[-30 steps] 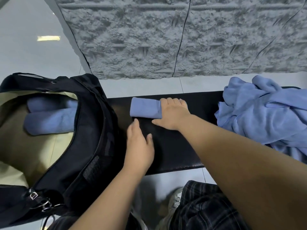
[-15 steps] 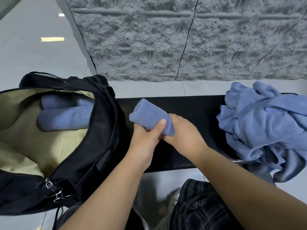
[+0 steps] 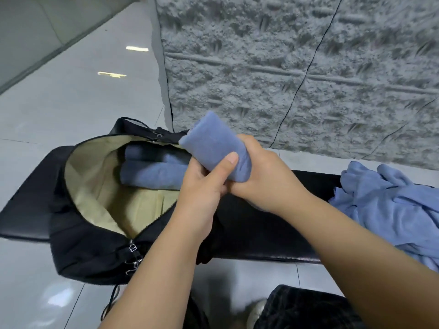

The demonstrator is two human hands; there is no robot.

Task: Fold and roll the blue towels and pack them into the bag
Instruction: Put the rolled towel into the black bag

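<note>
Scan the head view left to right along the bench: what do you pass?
Open black bag → rolled blue towels inside it → rolled towel gripped by left hand and right hand → loose blue towel pile.

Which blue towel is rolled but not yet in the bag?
The roll gripped by both hands, left and right, above the bench. Other rolls lie inside the bag; the pile is unrolled.

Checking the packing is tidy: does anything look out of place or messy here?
Only the crumpled heap of blue towels at the black bench's right end, unfolded. The rolled blue towel looks neat in both hands, left hand and right hand.
</note>
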